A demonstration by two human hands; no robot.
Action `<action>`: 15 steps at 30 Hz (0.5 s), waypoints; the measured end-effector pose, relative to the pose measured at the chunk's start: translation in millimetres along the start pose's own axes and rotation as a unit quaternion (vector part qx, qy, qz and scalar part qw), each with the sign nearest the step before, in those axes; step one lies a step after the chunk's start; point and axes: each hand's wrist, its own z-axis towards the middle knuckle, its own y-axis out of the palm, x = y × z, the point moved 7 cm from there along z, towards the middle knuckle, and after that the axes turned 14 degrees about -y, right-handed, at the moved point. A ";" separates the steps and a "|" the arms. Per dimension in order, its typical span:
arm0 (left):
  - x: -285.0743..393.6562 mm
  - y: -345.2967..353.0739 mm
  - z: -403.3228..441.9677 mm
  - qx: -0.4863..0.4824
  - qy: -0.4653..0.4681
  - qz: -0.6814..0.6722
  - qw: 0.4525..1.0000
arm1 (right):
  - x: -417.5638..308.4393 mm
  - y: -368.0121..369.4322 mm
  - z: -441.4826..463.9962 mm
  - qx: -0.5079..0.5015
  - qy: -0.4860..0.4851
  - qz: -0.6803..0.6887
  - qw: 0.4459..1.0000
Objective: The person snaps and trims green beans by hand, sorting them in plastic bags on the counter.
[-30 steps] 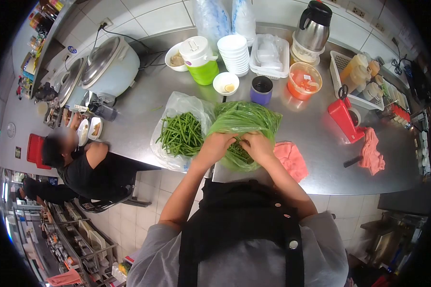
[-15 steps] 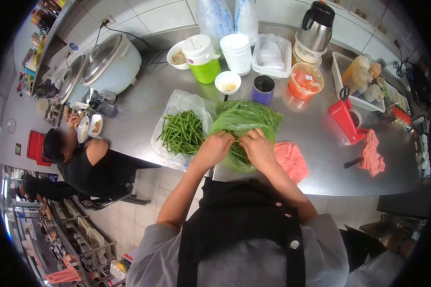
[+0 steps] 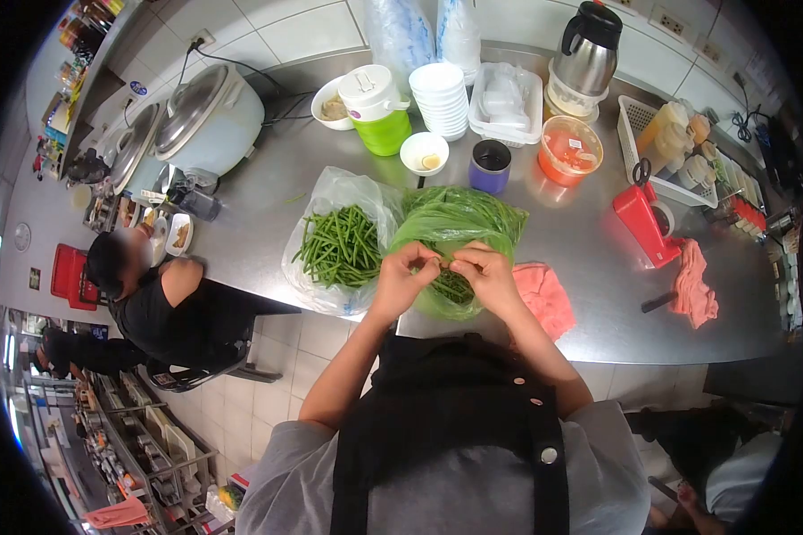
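My left hand (image 3: pixel 405 278) and my right hand (image 3: pixel 484 276) meet over the mouth of a green plastic bag (image 3: pixel 464 214). Both are closed in a pinch, fingertips nearly touching. Between them is something small and thin, too small to make out. Inside the green bag lie long thin green beans (image 3: pixel 452 287), partly hidden by my hands and the plastic. Just left of my left hand, a clear plastic bag (image 3: pixel 366 185) lies spread open under a heap of short green bean pieces (image 3: pixel 337 245).
A pink cloth (image 3: pixel 544 299) lies right of the green bag. Behind stand a purple cup (image 3: pixel 491 166), a white bowl (image 3: pixel 425 154), a green-and-white jug (image 3: pixel 380 111) and an orange tub (image 3: pixel 569 152). A red tape dispenser (image 3: pixel 644 227) is farther right. Another person (image 3: pixel 165 303) sits at the left.
My hands have lifted slightly out of the green bag's mouth, fingertips now pinched together above it. The seated person's head and hand have shifted. At lower right another person's hand has come into view.
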 end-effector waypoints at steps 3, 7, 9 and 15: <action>-4.3 2.5 3.1 -0.046 -0.064 -0.195 0.978 | 8.3 -7.4 -3.3 0.030 0.093 0.135 0.986; -16.2 0.6 11.8 -0.006 -0.044 -0.095 0.995 | 17.6 -21.7 2.6 0.121 0.129 0.296 0.939; -14.2 7.5 11.2 -0.024 -0.007 -0.006 1.000 | 16.9 -24.8 4.1 0.132 0.132 0.299 0.936; -3.0 24.7 3.3 -0.061 -0.044 -0.078 0.994 | 15.7 -28.9 5.8 0.149 0.115 0.258 0.948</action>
